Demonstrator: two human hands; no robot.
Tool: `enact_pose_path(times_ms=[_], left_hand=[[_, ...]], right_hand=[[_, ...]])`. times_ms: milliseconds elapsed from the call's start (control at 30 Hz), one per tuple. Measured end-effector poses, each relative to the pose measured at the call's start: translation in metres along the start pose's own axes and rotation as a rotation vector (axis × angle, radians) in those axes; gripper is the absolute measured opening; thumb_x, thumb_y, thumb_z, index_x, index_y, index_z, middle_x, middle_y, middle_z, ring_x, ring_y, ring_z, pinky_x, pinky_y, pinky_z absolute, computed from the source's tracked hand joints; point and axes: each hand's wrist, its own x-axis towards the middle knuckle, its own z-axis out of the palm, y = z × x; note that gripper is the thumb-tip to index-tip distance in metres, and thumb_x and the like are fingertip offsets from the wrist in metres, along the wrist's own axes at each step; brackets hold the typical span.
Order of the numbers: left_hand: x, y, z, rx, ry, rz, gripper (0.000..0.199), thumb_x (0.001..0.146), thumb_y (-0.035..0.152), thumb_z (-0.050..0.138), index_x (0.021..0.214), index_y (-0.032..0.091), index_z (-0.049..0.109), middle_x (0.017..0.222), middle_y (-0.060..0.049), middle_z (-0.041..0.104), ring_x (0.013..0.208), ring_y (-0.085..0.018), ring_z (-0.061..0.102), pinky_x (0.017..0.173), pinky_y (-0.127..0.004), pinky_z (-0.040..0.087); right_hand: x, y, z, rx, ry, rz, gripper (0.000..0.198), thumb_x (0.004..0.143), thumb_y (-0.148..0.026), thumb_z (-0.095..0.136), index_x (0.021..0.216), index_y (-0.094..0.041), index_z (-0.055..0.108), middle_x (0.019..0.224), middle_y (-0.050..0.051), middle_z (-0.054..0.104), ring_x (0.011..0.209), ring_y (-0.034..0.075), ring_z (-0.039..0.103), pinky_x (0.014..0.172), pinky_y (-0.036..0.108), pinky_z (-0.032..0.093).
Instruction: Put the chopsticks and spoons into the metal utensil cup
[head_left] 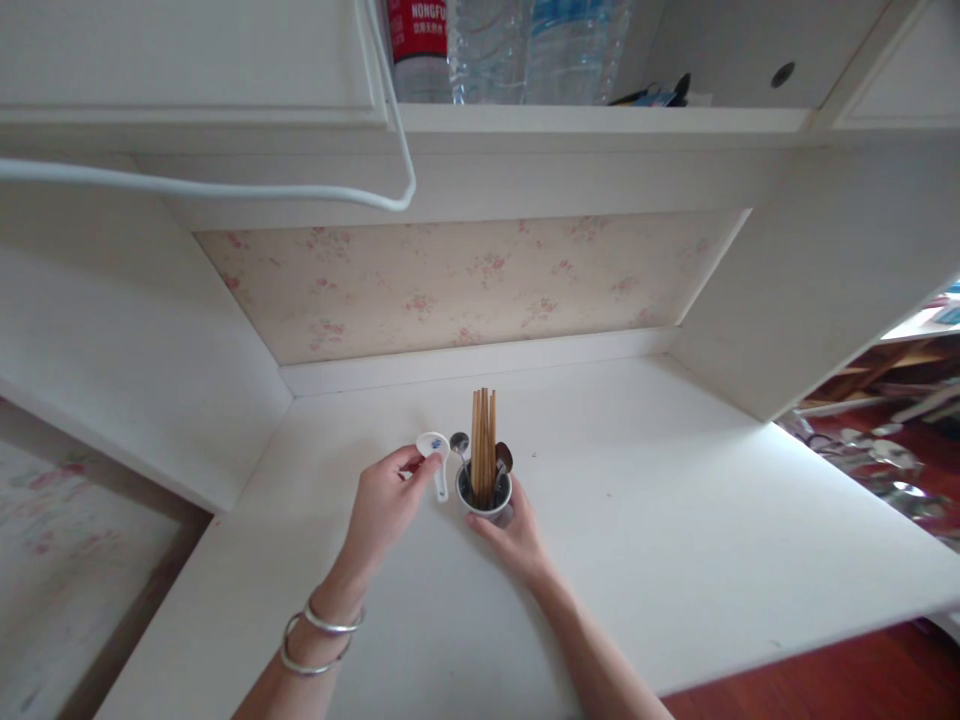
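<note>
My left hand [394,490] pinches a white soup spoon [441,480] by its bowl, which has a small blue pattern; the handle hangs downward. Just to its right stands a white cup [484,512], with my right hand [517,535] wrapped around its lower right side. Several wooden chopsticks [484,445] rise upright from the cup. A metal spoon [460,443] leans out on the cup's left, and a dark brown spoon [504,457] on its right. The soup spoon is beside the cup, outside it.
Both hands are over a white countertop [645,520] inside a white alcove. Overhead, a shelf [600,120] holds plastic water bottles [525,50]. A white cable [300,190] hangs across the upper left. Clutter lies on the red floor [840,665] side at right.
</note>
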Motion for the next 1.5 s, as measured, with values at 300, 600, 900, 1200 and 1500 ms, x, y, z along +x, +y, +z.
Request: enact_pose_path(times_ms=[300,600,900,1200,1500], left_hand=[[0.002,-0.002,0.06,0.257,-0.045,0.071,0.021,0.084,0.035,0.054,0.09,0.02,0.068,0.085,-0.005,0.072,0.081,-0.019,0.065,0.074,-0.028,0.045],[-0.012,0.001,0.073,0.408,0.011,0.22,0.015,0.088,0.029,0.051,0.092,0.022,0.064,0.082,-0.003,0.068,0.08,-0.02,0.061,0.078,-0.032,0.045],[-0.017,-0.004,0.06,0.234,0.074,0.208,0.019,0.087,0.03,0.05,0.103,0.021,0.057,0.1,-0.005,0.061,0.079,-0.017,0.06,0.076,-0.029,0.047],[-0.042,-0.07,0.053,-0.106,-0.128,-0.099,0.025,0.088,0.045,0.046,0.083,0.021,0.049,0.065,0.004,0.052,0.059,-0.013,0.05,0.058,-0.023,0.038],[-0.051,-0.104,0.055,-0.145,-0.222,-0.172,0.028,0.085,0.048,0.047,0.082,0.02,0.051,0.059,0.006,0.041,0.055,-0.012,0.042,0.054,-0.022,0.031]], right_hand=[[0.001,-0.006,0.001,-0.095,0.044,-0.012,0.071,0.067,-0.035,0.078,0.13,-0.027,0.048,0.126,0.008,0.059,0.116,0.032,0.054,0.099,0.048,0.042],[0.003,-0.013,0.004,-0.024,0.045,0.0,0.058,0.069,-0.034,0.076,0.122,-0.025,0.054,0.117,0.008,0.063,0.106,0.029,0.06,0.092,0.043,0.047],[0.002,-0.012,-0.001,-0.055,0.041,0.006,0.06,0.068,-0.035,0.077,0.122,-0.023,0.053,0.117,0.008,0.063,0.107,0.029,0.059,0.091,0.045,0.047],[0.032,-0.017,-0.051,-0.22,0.105,0.032,0.053,0.064,-0.037,0.079,0.109,-0.022,0.055,0.099,0.006,0.068,0.09,0.026,0.065,0.08,0.042,0.053],[0.11,-0.005,-0.133,-0.3,0.466,0.144,0.069,0.054,-0.045,0.081,0.11,-0.018,0.05,0.105,0.013,0.067,0.087,0.026,0.066,0.074,0.04,0.054]])
